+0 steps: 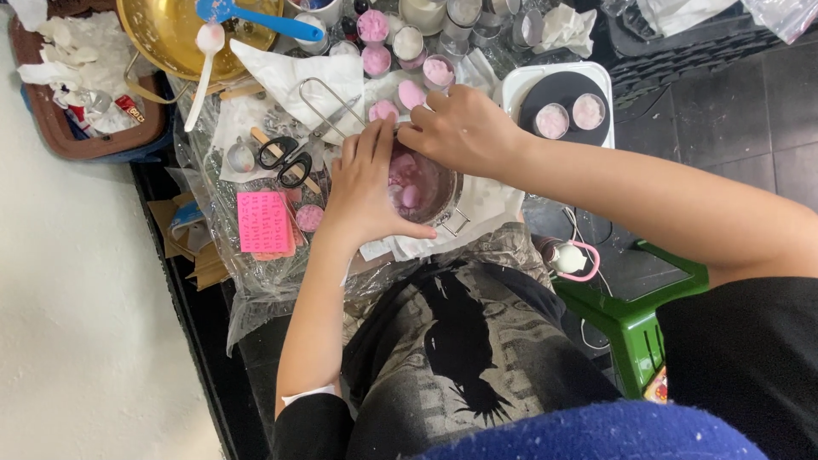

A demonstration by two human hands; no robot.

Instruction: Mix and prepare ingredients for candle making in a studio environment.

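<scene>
A small metal pot (439, 200) holding pink chunks (407, 181) sits on white paper in front of me. My left hand (365, 187) wraps around the pot's left side and grips it. My right hand (460, 128) rests over the pot's far rim, its fingers curled together at the edge; I cannot tell whether they pinch anything. Pink oval pieces (397, 100) lie just beyond the pot.
Black-handled scissors (285, 159) and metal tongs (328, 111) lie to the left. A pink mould (264, 223) sits nearer me. A brass bowl (170, 34) with a blue scoop (260, 19) stands at the back. Several small tins of pink wax (409, 43) and a black hotplate (567, 106) lie beyond. A green stool (639, 319) is on the right.
</scene>
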